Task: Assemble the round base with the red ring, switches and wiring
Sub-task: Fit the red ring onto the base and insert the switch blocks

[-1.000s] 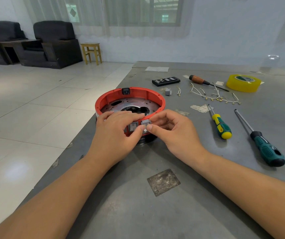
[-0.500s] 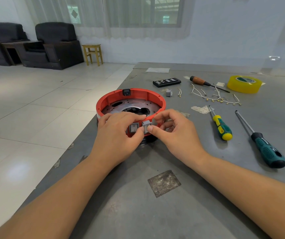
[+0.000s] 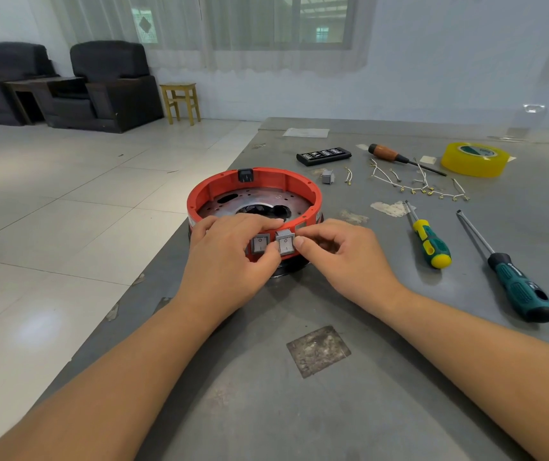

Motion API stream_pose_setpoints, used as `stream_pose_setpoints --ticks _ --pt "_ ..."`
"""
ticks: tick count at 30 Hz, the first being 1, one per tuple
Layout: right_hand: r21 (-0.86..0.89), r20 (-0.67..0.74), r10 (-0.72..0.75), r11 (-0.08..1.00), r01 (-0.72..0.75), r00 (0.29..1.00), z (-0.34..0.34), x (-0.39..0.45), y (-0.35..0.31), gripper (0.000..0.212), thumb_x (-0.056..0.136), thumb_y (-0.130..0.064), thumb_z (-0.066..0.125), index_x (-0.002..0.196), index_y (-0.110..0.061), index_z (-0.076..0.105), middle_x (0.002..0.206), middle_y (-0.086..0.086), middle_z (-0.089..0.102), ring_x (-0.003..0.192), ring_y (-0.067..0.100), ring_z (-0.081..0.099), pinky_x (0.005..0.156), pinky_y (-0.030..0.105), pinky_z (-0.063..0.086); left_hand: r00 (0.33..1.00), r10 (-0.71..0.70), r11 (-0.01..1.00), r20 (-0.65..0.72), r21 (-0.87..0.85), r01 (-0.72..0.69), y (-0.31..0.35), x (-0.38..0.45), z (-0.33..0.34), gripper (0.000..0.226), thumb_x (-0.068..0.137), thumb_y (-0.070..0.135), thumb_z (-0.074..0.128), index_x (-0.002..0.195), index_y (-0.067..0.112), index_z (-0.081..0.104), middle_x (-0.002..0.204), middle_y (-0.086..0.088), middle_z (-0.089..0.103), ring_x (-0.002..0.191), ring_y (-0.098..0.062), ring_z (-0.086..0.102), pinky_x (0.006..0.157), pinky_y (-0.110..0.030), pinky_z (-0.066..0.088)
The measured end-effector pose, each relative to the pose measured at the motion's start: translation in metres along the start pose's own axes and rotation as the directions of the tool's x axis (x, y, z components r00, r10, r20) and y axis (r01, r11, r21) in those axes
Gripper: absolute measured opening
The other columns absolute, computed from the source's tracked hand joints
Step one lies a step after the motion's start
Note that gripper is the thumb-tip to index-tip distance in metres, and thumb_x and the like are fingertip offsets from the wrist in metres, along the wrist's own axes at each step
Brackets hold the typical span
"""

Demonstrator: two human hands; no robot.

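The round base with its red ring [image 3: 303, 184] stands near the table's left edge; a metal plate with holes [image 3: 233, 204] fills its inside and a black socket [image 3: 245, 175] sits in the far wall. Two grey rocker switches face me in the near wall. My left hand [image 3: 230, 257] lies over the near rim, thumb beside the left switch [image 3: 260, 243]. My right hand [image 3: 343, 257] pinches the right switch [image 3: 284, 244] between thumb and forefinger. A third grey switch [image 3: 327, 177] and white wires with brass terminals [image 3: 412, 184] lie behind the base.
A green-yellow screwdriver [image 3: 427, 239], a teal-handled one [image 3: 512, 281] and a wooden-handled one [image 3: 396, 157] lie to the right. Yellow tape roll [image 3: 474, 158] and a black bit case [image 3: 323, 155] sit farther back. The table's left edge [image 3: 153, 287] drops to tiled floor.
My right hand's fingers have shifted slightly on the right switch, and both switch faces now show more fully. The base stays in place.
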State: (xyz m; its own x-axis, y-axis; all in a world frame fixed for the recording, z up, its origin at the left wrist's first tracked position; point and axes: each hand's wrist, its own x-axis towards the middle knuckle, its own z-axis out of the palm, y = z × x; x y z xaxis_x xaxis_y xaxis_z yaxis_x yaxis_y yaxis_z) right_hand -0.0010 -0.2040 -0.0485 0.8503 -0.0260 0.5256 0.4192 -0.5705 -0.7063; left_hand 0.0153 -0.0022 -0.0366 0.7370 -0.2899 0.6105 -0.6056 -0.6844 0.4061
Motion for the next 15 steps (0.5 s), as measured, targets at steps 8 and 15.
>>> stream_pose_setpoints --ticks 8,15 --pt "-0.158 0.093 -0.095 0.981 0.109 0.991 -0.0054 0.0074 0.0037 0.012 0.093 -0.024 0.074 0.102 -0.017 0.08 0.09 -0.003 0.073 0.08 0.013 0.065 0.076 0.03 0.052 0.999 -0.022 1.0 -0.028 0.009 0.023 0.0038 -0.0003 -0.0007 0.042 0.09 0.046 0.059 0.127 0.031 0.071 0.112 0.013 0.075 0.095 -0.003 0.057 0.106 -0.029 0.032" --pt "-0.176 0.102 -0.081 0.98 0.098 0.991 -0.0011 0.0101 0.0067 0.007 0.096 -0.026 0.07 0.095 -0.02 0.074 0.087 -0.007 0.069 0.08 0.008 0.062 0.075 0.027 0.05 0.997 -0.023 1.0 -0.067 0.006 0.024 0.0054 -0.0002 0.0013 0.034 0.089 0.042 0.06 0.116 0.026 0.076 0.1 0.012 0.076 0.084 -0.004 0.052 0.098 -0.032 0.039"
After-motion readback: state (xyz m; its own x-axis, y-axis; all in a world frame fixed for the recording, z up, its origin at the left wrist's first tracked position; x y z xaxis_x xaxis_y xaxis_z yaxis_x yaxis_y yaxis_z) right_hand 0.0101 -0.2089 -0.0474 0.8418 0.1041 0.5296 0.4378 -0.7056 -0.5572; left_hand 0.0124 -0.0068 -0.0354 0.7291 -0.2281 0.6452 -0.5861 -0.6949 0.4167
